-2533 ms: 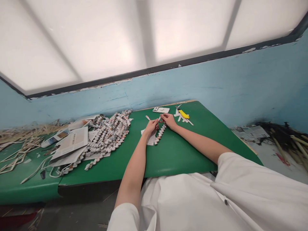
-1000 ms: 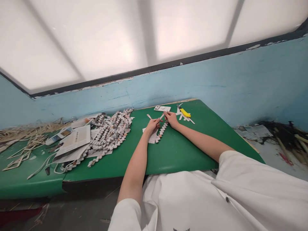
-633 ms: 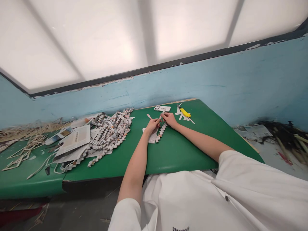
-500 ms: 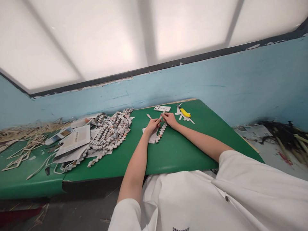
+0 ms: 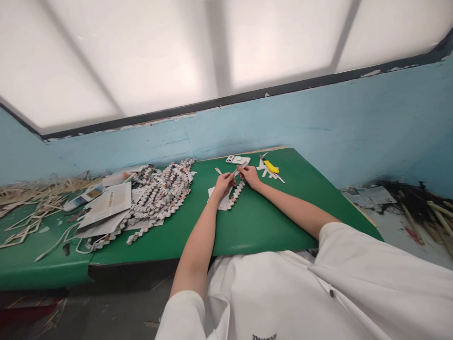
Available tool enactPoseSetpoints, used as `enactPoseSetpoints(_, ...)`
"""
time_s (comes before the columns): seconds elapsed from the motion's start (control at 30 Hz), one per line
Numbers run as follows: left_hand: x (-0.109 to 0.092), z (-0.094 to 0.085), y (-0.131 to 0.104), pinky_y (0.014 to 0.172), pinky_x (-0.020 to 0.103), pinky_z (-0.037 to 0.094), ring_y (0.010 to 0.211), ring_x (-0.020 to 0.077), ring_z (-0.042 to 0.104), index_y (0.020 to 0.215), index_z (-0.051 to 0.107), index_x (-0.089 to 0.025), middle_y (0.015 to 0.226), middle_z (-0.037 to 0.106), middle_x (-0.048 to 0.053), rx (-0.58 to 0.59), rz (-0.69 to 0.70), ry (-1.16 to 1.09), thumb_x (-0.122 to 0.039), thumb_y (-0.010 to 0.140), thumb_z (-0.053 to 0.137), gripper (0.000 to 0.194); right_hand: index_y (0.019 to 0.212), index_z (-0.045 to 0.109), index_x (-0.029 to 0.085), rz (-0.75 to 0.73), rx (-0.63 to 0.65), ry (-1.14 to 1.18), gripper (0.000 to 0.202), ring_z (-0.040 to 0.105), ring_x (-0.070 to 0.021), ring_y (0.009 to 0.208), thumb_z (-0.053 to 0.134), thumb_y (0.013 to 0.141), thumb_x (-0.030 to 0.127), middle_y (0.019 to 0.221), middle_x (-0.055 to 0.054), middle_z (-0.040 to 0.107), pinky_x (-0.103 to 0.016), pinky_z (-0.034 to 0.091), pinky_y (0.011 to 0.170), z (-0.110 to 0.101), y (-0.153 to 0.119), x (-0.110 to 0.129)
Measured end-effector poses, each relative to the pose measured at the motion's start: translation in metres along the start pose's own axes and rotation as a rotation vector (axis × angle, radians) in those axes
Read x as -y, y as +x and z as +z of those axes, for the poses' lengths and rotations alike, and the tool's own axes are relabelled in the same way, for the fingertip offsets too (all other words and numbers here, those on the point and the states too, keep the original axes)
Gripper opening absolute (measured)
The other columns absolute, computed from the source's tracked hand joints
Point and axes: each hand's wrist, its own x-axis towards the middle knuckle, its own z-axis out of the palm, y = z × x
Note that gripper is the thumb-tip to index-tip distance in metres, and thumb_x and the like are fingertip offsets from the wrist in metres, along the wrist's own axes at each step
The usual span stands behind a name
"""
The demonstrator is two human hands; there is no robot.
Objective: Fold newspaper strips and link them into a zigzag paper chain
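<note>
My left hand and my right hand are close together over the table, both closed. A paper strip runs between their fingertips, pinched at each end. From beneath my right hand a zigzag chain of folded paper curves toward me on the table. White paper lies flat under my left hand, and a narrow strip pokes out beyond its knuckles. Past my fingers rests a white phone, back side up.
A yellow-handled knife lies on loose paper strips right of my hands. Leftward spreads a big heap of folded-paper chains, with printed sheets, a white cable and thin wooden strips. A blue wall stands behind the green table.
More of the paper strip now shows between my fingertips, stretched flat from hand to hand. My hands have barely moved. The whole view has shifted slightly.
</note>
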Motion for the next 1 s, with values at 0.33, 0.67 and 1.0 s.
enactPoseSetpoints(0.33,-0.002,0.002,-0.001,0.049,0.026,0.04,0.046,0.0108,0.048,0.069,0.054,-0.018,0.052,0.045,-0.005,-0.072,-0.043,-0.04,-0.055,0.079,0.076,0.044,0.074,0.064,0.019,0.001,-0.058,0.026,0.05,0.038,-0.0127,0.038,0.059,0.085,0.067,0.047,0.002,0.048,-0.027,0.031,0.036,0.002,0.001,0.001)
enactPoseSetpoints(0.67,-0.018,0.003,-0.011,0.057,0.025,0.042,0.056,0.0128,0.052,0.109,0.062,-0.019,0.07,0.059,0.0,-0.137,0.08,0.163,-0.05,0.075,0.083,0.05,0.114,0.059,0.022,-0.019,-0.098,-0.01,0.036,0.04,-0.0135,0.041,0.058,0.085,0.044,0.055,0.005,0.053,-0.025,0.033,0.039,0.0,-0.003,0.007)
enactPoseSetpoints(1.0,-0.023,0.005,-0.016,0.077,0.03,0.047,0.092,0.0259,0.064,0.093,0.076,-0.021,0.094,0.071,0.011,-0.116,0.304,0.432,-0.028,0.081,0.076,0.014,0.099,0.06,0.021,0.006,-0.09,0.033,0.033,0.041,-0.0147,0.046,0.06,0.086,0.051,0.057,0.004,0.051,-0.028,0.034,0.043,0.0,0.003,0.001)
